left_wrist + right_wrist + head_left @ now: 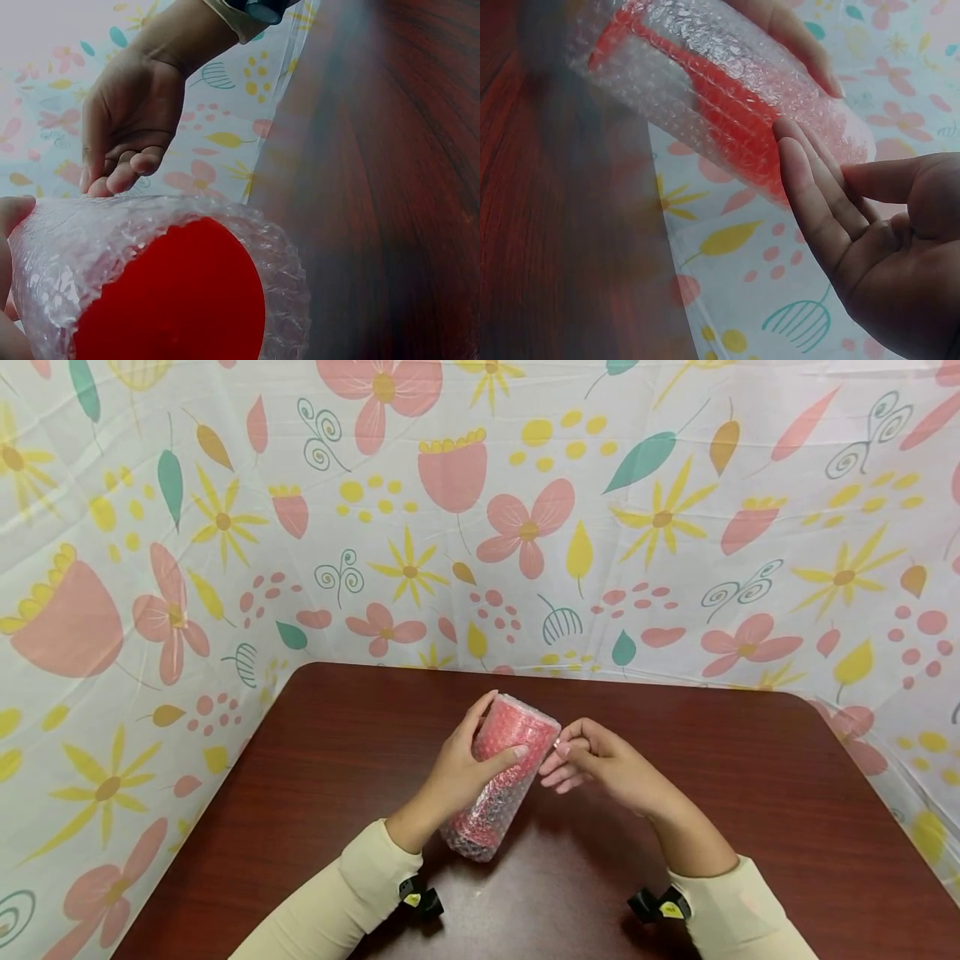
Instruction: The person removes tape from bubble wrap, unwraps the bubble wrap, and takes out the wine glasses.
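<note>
A red and white cylinder [517, 735] in clear bubble wrap [504, 793] is held tilted above the table, its top leaning right in the head view. My left hand [468, 760] grips it from the left, thumb across its front and fingers behind. At its upper right side, my right hand [596, 760] brings thumb and index fingertip together on the edge of the wrap, the other fingers loosely extended. The left wrist view shows the flat red end [180, 292] framed by bubble wrap. In the right wrist view, right fingers [817, 187] overlap the wrapped side.
The dark reddish-brown table [360, 727] has rounded far corners. Behind it and along the left hangs a white cloth [420, 543] printed with flowers and leaves. Black straps [660, 906] with yellow labels are at both sleeve cuffs.
</note>
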{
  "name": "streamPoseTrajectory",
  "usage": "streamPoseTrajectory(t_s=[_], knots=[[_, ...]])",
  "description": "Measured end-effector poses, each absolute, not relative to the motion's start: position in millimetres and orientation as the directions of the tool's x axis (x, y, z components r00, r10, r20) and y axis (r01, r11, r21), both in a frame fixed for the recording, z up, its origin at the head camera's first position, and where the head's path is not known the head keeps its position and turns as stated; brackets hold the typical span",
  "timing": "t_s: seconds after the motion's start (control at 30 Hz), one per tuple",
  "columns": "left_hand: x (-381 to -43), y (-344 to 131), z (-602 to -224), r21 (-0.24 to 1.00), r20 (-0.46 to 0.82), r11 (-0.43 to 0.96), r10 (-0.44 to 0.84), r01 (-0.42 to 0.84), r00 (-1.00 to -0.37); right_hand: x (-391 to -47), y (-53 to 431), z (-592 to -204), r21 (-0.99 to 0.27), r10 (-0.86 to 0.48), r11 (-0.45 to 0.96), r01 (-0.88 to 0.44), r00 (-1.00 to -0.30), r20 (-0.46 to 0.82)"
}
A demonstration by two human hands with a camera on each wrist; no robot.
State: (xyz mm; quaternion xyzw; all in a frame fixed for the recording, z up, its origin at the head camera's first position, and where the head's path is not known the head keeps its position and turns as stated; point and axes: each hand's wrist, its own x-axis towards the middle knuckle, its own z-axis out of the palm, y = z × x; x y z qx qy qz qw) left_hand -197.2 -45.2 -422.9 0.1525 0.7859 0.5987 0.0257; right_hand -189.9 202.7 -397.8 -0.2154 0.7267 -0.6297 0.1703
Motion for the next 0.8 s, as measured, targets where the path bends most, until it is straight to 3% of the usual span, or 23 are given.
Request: streamPoseTrajectory(t_s=[0.33,0.8], knots=[[-199.5,-44.7,-423.0,0.959,0.112,0.227,0.253,0.172,-0.961,-190.7,204.2,-394.9,-0.981,-0.419,0.187,-0.059,-0.908,-0.025],[-196.3,-44.8,-421.5,0.947,0.142,0.239,0.289,0.215,-0.947,-191.6,203.5,-396.5,-0.979,-0.481,0.181,-0.092,-0.877,-0.006]])
